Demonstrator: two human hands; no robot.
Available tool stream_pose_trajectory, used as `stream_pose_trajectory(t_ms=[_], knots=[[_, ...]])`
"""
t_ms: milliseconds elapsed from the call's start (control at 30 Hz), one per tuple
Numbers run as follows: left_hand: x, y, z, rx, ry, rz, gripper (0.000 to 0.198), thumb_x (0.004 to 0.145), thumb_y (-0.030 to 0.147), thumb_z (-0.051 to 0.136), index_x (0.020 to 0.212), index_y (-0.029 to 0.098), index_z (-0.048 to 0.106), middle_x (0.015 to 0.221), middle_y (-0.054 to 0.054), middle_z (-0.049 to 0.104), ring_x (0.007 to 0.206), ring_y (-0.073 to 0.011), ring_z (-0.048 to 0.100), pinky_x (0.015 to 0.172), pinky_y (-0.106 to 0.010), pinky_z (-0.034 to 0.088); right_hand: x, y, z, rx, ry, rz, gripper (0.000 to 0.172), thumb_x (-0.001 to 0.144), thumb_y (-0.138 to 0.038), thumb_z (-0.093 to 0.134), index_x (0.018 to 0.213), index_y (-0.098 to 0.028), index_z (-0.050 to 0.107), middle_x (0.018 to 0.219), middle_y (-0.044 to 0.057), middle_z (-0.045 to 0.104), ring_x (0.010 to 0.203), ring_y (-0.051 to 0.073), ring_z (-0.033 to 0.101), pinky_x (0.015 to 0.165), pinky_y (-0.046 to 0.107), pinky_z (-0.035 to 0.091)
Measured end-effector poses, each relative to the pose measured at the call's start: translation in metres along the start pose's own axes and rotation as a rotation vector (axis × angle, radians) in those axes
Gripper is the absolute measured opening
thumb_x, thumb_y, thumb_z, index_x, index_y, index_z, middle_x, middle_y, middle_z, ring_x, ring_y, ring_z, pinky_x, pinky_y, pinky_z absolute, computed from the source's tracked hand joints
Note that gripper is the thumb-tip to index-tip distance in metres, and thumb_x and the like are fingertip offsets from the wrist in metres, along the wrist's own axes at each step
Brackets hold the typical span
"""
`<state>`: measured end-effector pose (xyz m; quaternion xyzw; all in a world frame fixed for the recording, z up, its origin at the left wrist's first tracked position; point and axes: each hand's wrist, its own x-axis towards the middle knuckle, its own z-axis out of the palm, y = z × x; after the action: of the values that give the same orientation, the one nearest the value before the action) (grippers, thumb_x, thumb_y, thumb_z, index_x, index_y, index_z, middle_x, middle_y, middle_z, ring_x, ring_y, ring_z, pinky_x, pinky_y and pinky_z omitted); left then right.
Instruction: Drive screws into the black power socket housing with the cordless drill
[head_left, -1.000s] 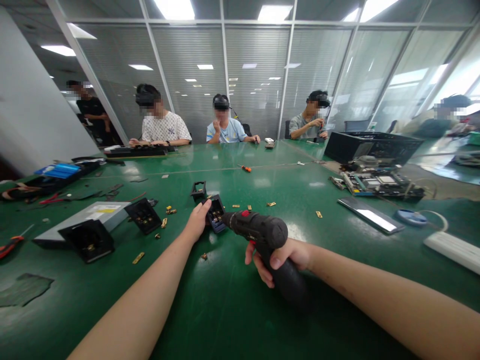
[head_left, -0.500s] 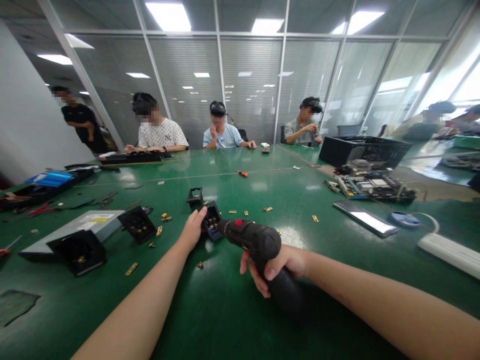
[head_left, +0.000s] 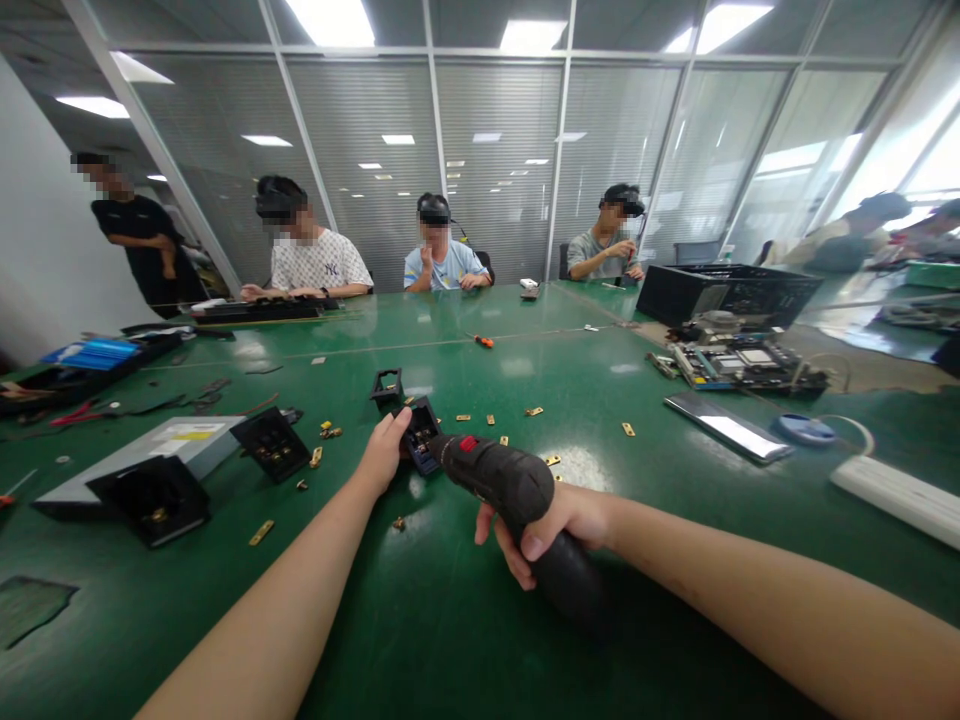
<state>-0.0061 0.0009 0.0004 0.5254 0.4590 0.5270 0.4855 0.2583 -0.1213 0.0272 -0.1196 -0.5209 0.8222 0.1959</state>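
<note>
My left hand [head_left: 385, 448] grips the left edge of a small black plastic housing [head_left: 421, 449], tilted up on the green table, with brass-coloured parts inside. A black cordless drill [head_left: 499, 478] is held by its handle in my right hand [head_left: 551, 530]. Its front end points into the open face of the housing; the bit's tip is hidden. Just behind the housing stands a black square frame [head_left: 388, 388]. Two more black housings, one nearer [head_left: 154, 500] and one farther [head_left: 270, 443], lean to the left. Small brass strips [head_left: 533, 411] and a brass screw [head_left: 398, 523] lie around.
A silver metal box [head_left: 142, 455] lies at the left. To the right are a phone [head_left: 727, 428], a white power strip [head_left: 892, 498], a circuit board [head_left: 750, 362] and a black computer case [head_left: 727, 297]. An orange screwdriver [head_left: 484, 341] lies ahead. Several people sit across the table.
The view has shifted slightly. The drill stays against the housing, tilted a little differently, and both hands keep their grip. A person across the table has drawn a hand back.
</note>
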Motion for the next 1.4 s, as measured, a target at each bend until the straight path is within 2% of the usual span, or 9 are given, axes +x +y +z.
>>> stream_pose_trajectory(t_ms=[200,667,1067,1400], knots=[[-0.0009,0.0004,0.0012,0.002,0.006,0.007,0.054,0.076,0.065,0.063,0.099,0.016,0.064,0.083,-0.005,0.071,0.072,-0.0222,0.068,0.062,-0.032,0.054,-0.001,0.0005,-0.0031,0.017,-0.011,-0.021,0.046,0.063,-0.015,0.07,0.108,-0.006,0.061,0.066,0.004,0.071,0.057,0.019,0.068,0.057,0.029,0.055],[-0.002,0.0025,0.0037,-0.019,-0.02,0.006,0.059,0.076,0.067,0.062,0.103,0.014,0.066,0.092,-0.011,0.073,0.079,-0.0261,0.07,0.068,-0.036,0.056,-0.0022,0.0008,-0.0033,0.024,-0.011,-0.011,0.049,0.062,-0.017,0.069,0.109,-0.006,0.062,0.067,0.003,0.07,0.058,0.018,0.067,0.06,0.03,0.053],[0.0004,-0.0005,0.0007,-0.017,-0.016,-0.007,0.064,0.074,0.069,0.061,0.105,0.013,0.066,0.091,-0.01,0.072,0.078,-0.0246,0.069,0.069,-0.036,0.055,-0.0028,-0.0041,0.0034,-0.008,0.015,-0.022,0.04,0.059,-0.019,0.068,0.098,-0.009,0.065,0.064,0.002,0.07,0.055,0.018,0.065,0.056,0.029,0.052],[0.0025,-0.0055,-0.001,-0.008,0.002,-0.002,0.066,0.074,0.072,0.06,0.105,0.014,0.066,0.089,-0.008,0.071,0.075,-0.0232,0.068,0.067,-0.035,0.054,-0.0041,-0.0013,-0.0017,0.027,-0.021,-0.031,0.044,0.061,-0.018,0.068,0.103,-0.008,0.064,0.067,0.003,0.07,0.058,0.017,0.066,0.055,0.028,0.052]])
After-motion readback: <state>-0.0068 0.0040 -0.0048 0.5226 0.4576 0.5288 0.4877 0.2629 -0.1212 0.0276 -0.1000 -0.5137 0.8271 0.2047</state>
